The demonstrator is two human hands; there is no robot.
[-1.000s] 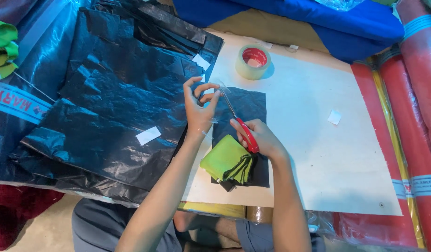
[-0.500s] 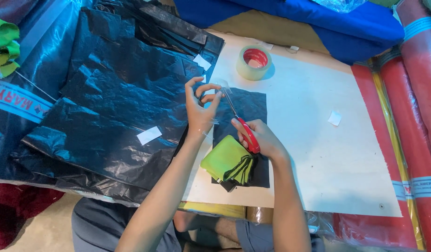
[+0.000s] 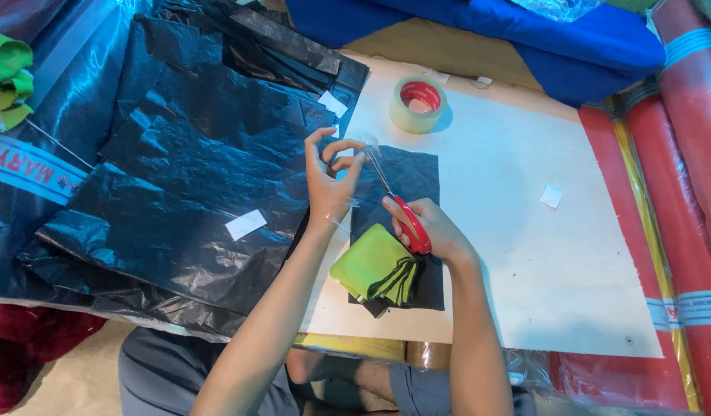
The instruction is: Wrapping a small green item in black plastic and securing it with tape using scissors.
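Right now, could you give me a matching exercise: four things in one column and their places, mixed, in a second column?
Things:
1. scissors
2. tape roll
3. green folded cloth
4. black plastic sheets

Places:
A. far end of the white board
B. in the right hand
C. left of the board
D. on the black square, near the person

Pairs: 1-B, 2-A, 3-D, 4-C

Glossy crinkled black plastic sheets point(image 3: 193, 192), matt white board point(image 3: 525, 254), red plastic-handled metal scissors point(image 3: 401, 208), clear glossy tape roll point(image 3: 418, 104)
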